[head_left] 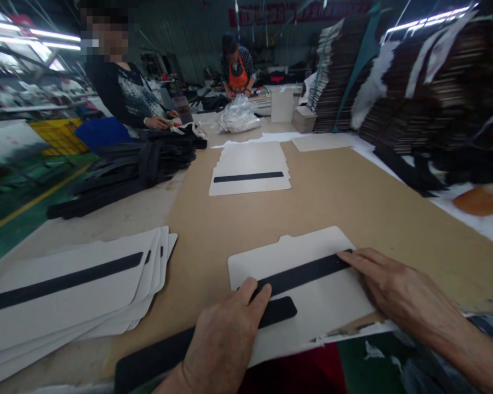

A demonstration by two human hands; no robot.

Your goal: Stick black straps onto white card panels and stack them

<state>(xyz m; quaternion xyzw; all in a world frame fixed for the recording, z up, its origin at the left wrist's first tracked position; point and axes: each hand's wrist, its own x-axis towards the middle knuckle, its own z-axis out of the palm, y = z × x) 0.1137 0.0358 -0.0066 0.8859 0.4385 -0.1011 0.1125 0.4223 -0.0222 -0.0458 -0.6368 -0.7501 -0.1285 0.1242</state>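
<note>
A pale cardboard panel [316, 312] with rounded corners lies in front of me at the table's near edge. Across it runs a black strip [304, 274], slightly slanted. My left hand [230, 328] has its fingers closed on the left end of this strip. Under that hand passes a second, longer black strip [156, 353], its rounded right end resting over the panel. At the right end of the first strip, my right hand [384, 279] pinches with its fingertips, its other fingers lying along the panel's right side. The undersides of both hands are hidden.
At left is a fanned stack of pale panels [66, 295] with black strips. Another such pile [250, 158] lies ahead. Black fabric strips [127, 169] are heaped at the far left. Tall dark stacks [419, 115] line the right. Two people [123, 93] work beyond.
</note>
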